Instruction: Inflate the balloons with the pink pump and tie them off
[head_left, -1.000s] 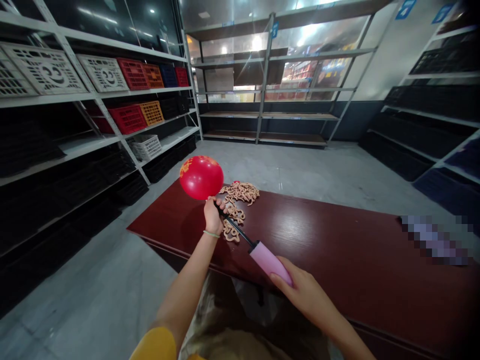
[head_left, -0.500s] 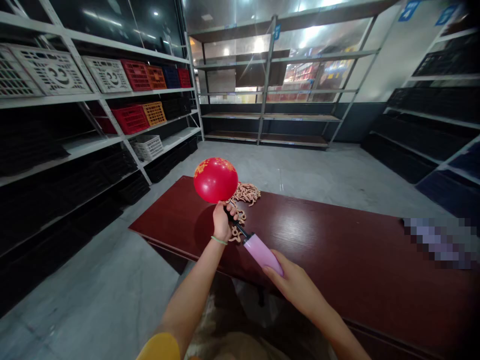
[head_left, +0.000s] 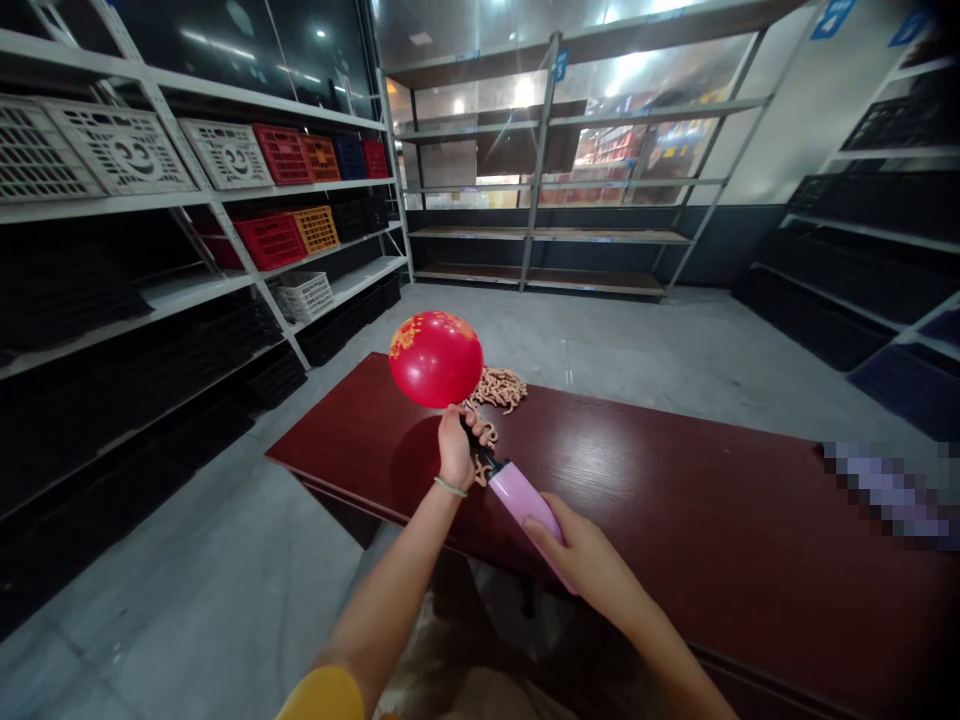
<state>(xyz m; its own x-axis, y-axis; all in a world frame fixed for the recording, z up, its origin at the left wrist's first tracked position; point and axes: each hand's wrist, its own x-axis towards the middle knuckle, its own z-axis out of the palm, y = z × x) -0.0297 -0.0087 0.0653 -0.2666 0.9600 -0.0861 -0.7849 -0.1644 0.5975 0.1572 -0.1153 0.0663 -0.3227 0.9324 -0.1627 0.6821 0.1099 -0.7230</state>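
A red balloon [head_left: 435, 362] with yellow-orange print sits inflated above my left hand [head_left: 457, 450]. That hand is closed round the black end of a hand balloon pump, at the balloon's neck; its fingers hide the neck and nozzle. My right hand [head_left: 574, 540] grips the pump's pink barrel [head_left: 525, 505] from the right. Only a short piece of black rod shows between the barrel and my left hand. Behind the balloon and left hand, a pile of beige, curled, string-like pieces [head_left: 501, 388] lies on the dark red-brown table [head_left: 637, 490].
A pixelated purple-grey item [head_left: 885, 490] lies at the table's right end. Metal shelving with white, red and orange crates [head_left: 274, 240] stands at the left. More racks [head_left: 600, 237] are across the grey floor, and dark bins line the right side.
The pink barrel and my left hand have come closer together, so less of the black rod shows. The balloon looks slightly larger. The whole view has shifted a little.
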